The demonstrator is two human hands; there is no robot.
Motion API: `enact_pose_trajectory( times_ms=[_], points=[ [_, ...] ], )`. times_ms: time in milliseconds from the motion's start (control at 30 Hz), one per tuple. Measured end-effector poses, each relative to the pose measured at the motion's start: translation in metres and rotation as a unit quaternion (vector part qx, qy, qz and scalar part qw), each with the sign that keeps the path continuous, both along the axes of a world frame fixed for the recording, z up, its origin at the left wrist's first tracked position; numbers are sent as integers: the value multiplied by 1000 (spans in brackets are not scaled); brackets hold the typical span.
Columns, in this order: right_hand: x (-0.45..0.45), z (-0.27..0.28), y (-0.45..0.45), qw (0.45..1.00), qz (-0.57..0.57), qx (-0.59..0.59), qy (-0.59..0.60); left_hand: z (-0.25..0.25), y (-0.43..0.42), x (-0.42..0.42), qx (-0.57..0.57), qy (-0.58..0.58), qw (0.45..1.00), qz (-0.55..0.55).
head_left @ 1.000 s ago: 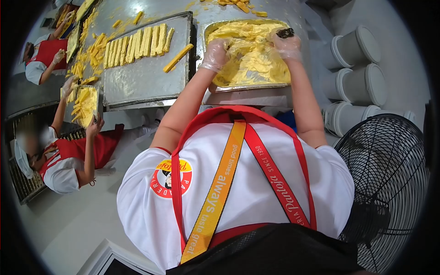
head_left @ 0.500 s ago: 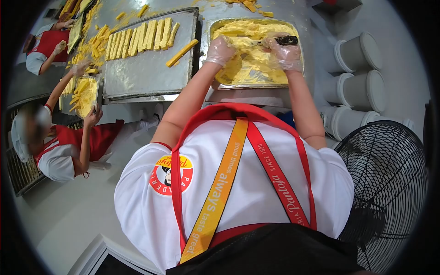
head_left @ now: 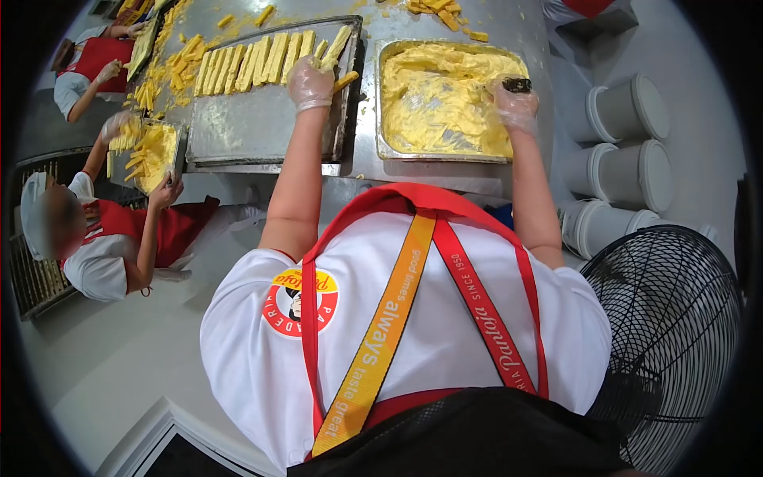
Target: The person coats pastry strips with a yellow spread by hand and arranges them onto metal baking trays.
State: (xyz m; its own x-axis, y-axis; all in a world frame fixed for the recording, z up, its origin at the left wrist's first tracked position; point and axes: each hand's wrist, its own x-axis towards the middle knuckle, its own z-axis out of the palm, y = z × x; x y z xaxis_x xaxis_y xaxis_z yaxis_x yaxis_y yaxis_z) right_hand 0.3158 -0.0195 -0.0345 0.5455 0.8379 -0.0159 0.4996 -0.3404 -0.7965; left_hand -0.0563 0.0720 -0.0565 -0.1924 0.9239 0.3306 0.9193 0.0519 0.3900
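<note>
My left hand (head_left: 311, 83), in a clear plastic glove, is over a flat metal tray (head_left: 246, 139), its fingers curled on a plain yellow stick (head_left: 347, 80) whose end pokes out to the right. Above it, a row of cream-coated yellow sticks (head_left: 253, 62) lies side by side. Another coated stick (head_left: 337, 48) leans at an angle at the row's right end. My gloved right hand (head_left: 515, 107) grips a black-handled tool (head_left: 517, 85) at the right side of a deep metal pan (head_left: 445, 157). Yellow cream (head_left: 437, 87) is spread thickly in the pan; the tool's working end cannot be made out.
Plain yellow sticks (head_left: 437, 9) lie behind the pan, and more with crumbs (head_left: 184, 62) to the left. Two co-workers in red aprons (head_left: 175, 230) work at the left. White buckets (head_left: 628, 107) and a black fan (head_left: 668, 318) stand at the right.
My left hand has moved left from the cream pan to the flat tray. A coated stick now lies at the row's right end. My right hand still holds the tool at the pan.
</note>
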Motion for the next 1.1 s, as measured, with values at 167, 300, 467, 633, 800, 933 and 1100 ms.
enact_pose_trajectory(
  times_ms=[167, 300, 467, 633, 800, 933, 1100],
  points=[
    [-8, 15, -13, 998, 38, 22, -40, -39, 17, -33, -94, 25, 995, 21],
    [-20, 30, -35, 978, 156, 142, -4, 0, 5, -55, 21, 254, 967, -11],
    [1, 17, -21, 971, 233, 48, -22, 73, 32, 6, 276, 158, 946, -67],
    [12, 50, 7, 996, 86, -8, -20, 49, 101, 130, 118, 95, 968, -202],
    [-16, 52, -14, 924, 346, 160, -31, 24, 178, 199, -130, 153, 955, -218],
    [15, 34, 8, 976, 188, 48, 96, -30, 235, 215, -232, 4, 962, -147],
    [6, 51, -9, 939, 289, 149, -116, -2, 217, 217, -243, -25, 967, -74]
  ],
)
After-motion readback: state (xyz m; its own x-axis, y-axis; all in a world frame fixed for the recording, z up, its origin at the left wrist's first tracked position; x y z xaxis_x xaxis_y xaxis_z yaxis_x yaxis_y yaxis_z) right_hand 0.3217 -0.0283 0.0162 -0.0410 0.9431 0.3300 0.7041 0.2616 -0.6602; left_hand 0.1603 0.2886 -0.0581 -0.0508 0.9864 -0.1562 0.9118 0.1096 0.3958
